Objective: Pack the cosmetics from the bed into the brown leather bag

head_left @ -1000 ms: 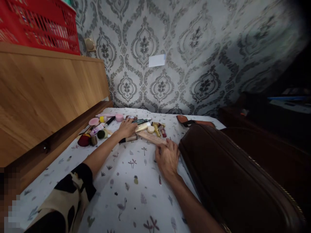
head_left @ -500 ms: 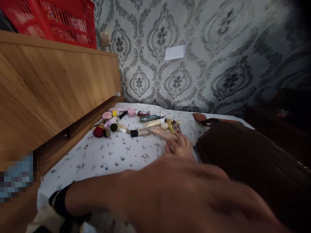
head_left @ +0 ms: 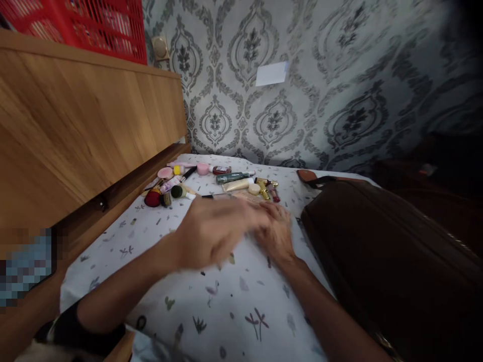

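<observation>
My left hand [head_left: 217, 231] is smeared by motion and hangs over the front of a group of cosmetics, its fingertips overlapping my right hand. Whether it holds anything does not show. My right hand [head_left: 277, 229] is low on the patterned sheet [head_left: 222, 311], with the visible fingers stretched forward and partly covered by the left. Just beyond the fingers are a beige tube [head_left: 237, 184], a round cream-coloured piece [head_left: 254, 189], a gold tube [head_left: 263, 193] and a small dark red tube [head_left: 274, 194]. A green tube [head_left: 232, 177] lies behind them.
Further left are a red sponge-like piece [head_left: 152, 198], a dark round-topped item [head_left: 177, 191] and a pink jar [head_left: 203, 169]. A dark brown bag [head_left: 381, 251] occupies the right side. Wooden furniture [head_left: 94, 120] bearing a red basket [head_left: 107, 30] borders the left; a patterned wall [head_left: 241, 120] stands behind.
My left hand has drawn back leftward from the lower right foreground to over the cosmetics. This uncovers my right forearm and more of the sheet. The view has tilted slightly.
</observation>
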`<action>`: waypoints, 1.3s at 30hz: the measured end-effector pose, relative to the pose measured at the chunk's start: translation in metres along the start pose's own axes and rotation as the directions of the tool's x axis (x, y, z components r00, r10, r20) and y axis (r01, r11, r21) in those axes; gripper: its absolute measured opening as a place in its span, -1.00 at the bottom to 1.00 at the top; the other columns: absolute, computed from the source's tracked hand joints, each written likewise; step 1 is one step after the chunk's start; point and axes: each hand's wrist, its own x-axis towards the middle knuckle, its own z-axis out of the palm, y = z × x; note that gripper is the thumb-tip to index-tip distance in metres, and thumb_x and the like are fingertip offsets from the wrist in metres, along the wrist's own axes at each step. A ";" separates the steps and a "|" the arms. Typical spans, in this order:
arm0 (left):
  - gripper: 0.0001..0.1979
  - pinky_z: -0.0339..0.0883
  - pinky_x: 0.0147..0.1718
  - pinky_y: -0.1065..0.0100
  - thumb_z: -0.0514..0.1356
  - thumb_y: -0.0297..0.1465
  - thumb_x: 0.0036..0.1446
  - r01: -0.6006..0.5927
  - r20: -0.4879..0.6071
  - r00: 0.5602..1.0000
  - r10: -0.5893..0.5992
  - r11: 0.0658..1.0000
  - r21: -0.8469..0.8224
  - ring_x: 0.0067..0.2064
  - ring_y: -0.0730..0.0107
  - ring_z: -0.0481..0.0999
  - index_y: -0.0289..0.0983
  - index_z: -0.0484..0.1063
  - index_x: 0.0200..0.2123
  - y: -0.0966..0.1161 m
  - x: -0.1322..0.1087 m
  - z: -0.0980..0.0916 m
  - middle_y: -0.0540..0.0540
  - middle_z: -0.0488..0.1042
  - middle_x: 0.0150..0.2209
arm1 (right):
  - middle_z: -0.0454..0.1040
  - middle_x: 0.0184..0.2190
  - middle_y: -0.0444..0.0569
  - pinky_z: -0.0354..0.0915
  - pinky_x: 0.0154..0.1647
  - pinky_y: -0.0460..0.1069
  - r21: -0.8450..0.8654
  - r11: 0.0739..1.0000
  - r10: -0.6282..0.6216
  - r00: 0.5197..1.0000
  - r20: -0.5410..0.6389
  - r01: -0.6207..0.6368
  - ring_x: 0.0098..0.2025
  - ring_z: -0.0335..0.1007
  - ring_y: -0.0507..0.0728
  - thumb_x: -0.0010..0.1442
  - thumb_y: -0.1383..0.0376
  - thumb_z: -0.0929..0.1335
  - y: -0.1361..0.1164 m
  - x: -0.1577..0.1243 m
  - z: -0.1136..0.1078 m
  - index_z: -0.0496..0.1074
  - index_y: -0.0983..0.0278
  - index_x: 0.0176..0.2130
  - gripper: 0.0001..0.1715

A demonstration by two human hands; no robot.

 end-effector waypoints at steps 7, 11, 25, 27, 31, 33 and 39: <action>-0.51 -0.12 0.44 -0.13 0.06 -0.18 0.36 0.479 0.205 0.746 -0.634 0.724 0.496 0.49 -0.11 -0.07 -0.24 0.26 0.27 -0.125 0.019 0.071 -0.25 0.19 0.40 | 0.53 -0.04 0.10 0.19 0.15 0.26 0.008 1.000 0.015 0.999 0.033 -0.016 0.11 0.28 0.32 0.27 0.29 0.28 0.003 0.000 0.003 0.58 0.25 -0.22 -0.73; -0.58 -0.18 0.44 -0.11 0.02 -0.14 0.39 0.378 0.258 0.775 -0.577 0.750 0.543 0.49 -0.03 -0.04 -0.25 0.35 0.15 -0.138 0.000 0.080 -0.29 0.34 0.31 | 0.52 -0.01 0.13 0.19 0.14 0.25 -0.010 1.000 0.016 0.999 0.032 -0.015 0.11 0.27 0.32 0.27 0.31 0.28 0.002 0.000 0.003 0.59 0.27 -0.22 -0.72; -0.75 0.24 0.18 0.05 0.09 -0.28 0.29 0.300 0.271 0.850 -0.452 0.838 0.455 0.04 0.04 0.51 -0.24 0.31 -0.02 -0.122 -0.003 0.076 -0.22 0.56 -0.08 | 0.45 0.09 0.19 0.13 0.20 0.24 -0.084 0.985 0.159 0.979 0.125 -0.149 0.15 0.21 0.34 0.24 0.36 0.30 -0.006 0.004 -0.004 0.59 0.31 -0.16 -0.72; -0.73 0.36 -0.03 0.13 0.09 -0.34 0.24 0.310 0.290 0.845 -0.448 0.854 0.417 -0.06 0.05 0.53 -0.20 0.30 0.01 -0.123 -0.003 0.069 -0.17 0.55 -0.10 | 0.41 0.12 0.24 0.12 0.21 0.25 -0.144 0.971 0.212 0.968 0.135 -0.193 0.15 0.19 0.36 0.23 0.35 0.32 -0.007 0.004 -0.005 0.59 0.35 -0.14 -0.71; -0.67 0.35 -0.16 0.23 0.10 -0.42 0.16 0.282 0.350 0.872 -0.343 0.935 0.214 -0.12 0.16 0.52 -0.16 0.30 0.01 -0.125 -0.005 0.058 -0.07 0.51 -0.08 | 0.39 0.12 0.25 0.09 0.23 0.25 -0.171 0.965 0.230 0.957 0.179 -0.200 0.15 0.18 0.36 0.23 0.35 0.33 -0.010 0.008 -0.007 0.58 0.36 -0.09 -0.69; -0.70 0.35 -0.12 0.22 0.12 -0.35 0.18 0.265 0.370 0.885 -0.282 0.959 0.097 -0.09 0.17 0.51 -0.17 0.33 0.00 -0.124 -0.006 0.058 -0.07 0.51 -0.06 | 0.40 0.12 0.23 0.08 0.25 0.25 -0.161 0.966 0.234 0.950 0.206 -0.203 0.15 0.18 0.36 0.25 0.35 0.31 -0.011 0.009 -0.009 0.58 0.35 -0.07 -0.68; -0.53 0.38 0.06 0.10 0.10 -0.07 0.30 0.311 0.275 0.916 -0.292 0.950 -0.028 0.10 0.08 0.49 -0.20 0.33 0.14 -0.118 -0.012 0.073 -0.19 0.49 0.11 | 0.36 0.15 0.24 0.08 0.28 0.27 -0.080 0.982 0.188 0.946 0.265 -0.173 0.23 0.12 0.36 0.30 0.30 0.31 -0.017 0.009 -0.012 0.52 0.34 0.02 -0.66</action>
